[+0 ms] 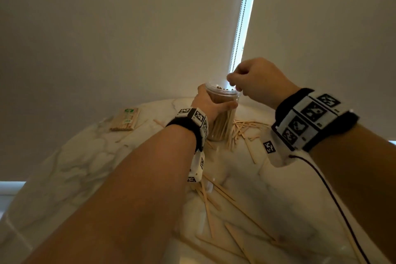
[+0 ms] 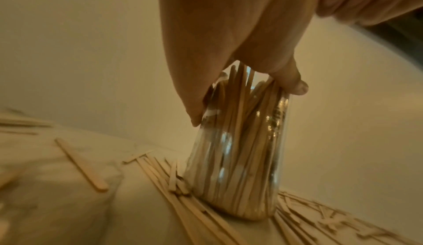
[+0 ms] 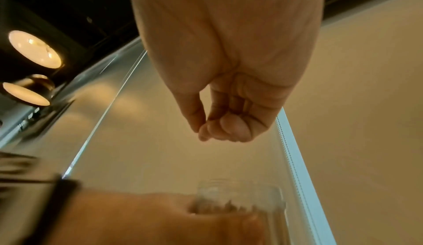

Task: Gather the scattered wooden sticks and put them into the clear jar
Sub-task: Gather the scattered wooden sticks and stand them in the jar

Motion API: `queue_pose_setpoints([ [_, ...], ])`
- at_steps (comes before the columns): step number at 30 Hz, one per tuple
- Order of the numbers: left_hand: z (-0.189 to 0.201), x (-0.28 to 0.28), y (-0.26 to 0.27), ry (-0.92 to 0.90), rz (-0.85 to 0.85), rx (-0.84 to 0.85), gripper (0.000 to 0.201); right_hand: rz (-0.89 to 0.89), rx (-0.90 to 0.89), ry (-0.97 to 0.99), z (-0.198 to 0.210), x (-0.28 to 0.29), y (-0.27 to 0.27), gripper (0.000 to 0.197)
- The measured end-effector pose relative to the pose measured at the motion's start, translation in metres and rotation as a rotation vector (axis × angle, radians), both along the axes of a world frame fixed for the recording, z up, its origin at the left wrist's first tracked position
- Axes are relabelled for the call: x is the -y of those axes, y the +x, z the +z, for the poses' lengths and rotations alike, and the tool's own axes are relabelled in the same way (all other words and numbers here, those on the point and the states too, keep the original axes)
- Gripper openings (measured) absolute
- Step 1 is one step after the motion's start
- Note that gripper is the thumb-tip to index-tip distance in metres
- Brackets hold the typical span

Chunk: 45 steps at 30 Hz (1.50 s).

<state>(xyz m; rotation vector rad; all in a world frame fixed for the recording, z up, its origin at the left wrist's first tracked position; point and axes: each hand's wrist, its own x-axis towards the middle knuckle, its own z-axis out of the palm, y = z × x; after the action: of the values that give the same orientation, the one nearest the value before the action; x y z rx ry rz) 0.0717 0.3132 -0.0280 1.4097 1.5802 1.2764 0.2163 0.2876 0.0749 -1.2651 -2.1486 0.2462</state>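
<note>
A clear jar packed with upright wooden sticks stands on the marble table. My left hand grips its upper part, thumb on one side and fingers on the other; the left wrist view shows that hand round the jar. Just above the jar's mouth hovers my right hand. In the right wrist view its fingertips are curled together against the thumb, with no stick seen between them, over the jar. Loose sticks lie around the jar's base, and several more sticks lie nearer me.
A wrapped bundle of thin sticks lies at the table's far left. Roller blinds fill the wall behind, with a bead cord hanging in the gap just behind the jar. A single flat stick lies apart on the table.
</note>
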Motion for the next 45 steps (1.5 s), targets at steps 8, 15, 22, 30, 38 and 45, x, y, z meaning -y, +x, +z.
queue_pose_setpoints([
  [8, 0.015, 0.061, -0.022, -0.294, 0.027, -0.534, 0.095, 0.051, 0.581, -0.532, -0.084, 0.095, 0.009, 0.054],
  [15, 0.009, 0.14, -0.067, -0.545, 0.097, -1.052, 0.037, 0.064, 0.621, -0.409, -0.118, 0.122, -0.032, 0.057],
  [22, -0.01, 0.192, -0.054, -0.611, -0.023, -1.236, 0.037, 0.107, 0.707, -0.411, -0.106, 0.124, -0.046, 0.038],
  [30, -0.022, 0.201, -0.048, -0.606, 0.084, -1.058, 0.035, 0.066, 0.819, -0.433, -0.107, 0.135, -0.028, 0.029],
  [38, -0.018, 0.207, -0.039, -0.418, 0.235, -0.456, 0.038, -0.032, 0.639, -0.487, -0.103, 0.137, 0.005, 0.023],
  [45, -0.012, 0.215, -0.004, -0.25, 0.138, -0.058, 0.051, 0.065, -0.074, -0.633, -0.074, 0.14, 0.025, 0.008],
])
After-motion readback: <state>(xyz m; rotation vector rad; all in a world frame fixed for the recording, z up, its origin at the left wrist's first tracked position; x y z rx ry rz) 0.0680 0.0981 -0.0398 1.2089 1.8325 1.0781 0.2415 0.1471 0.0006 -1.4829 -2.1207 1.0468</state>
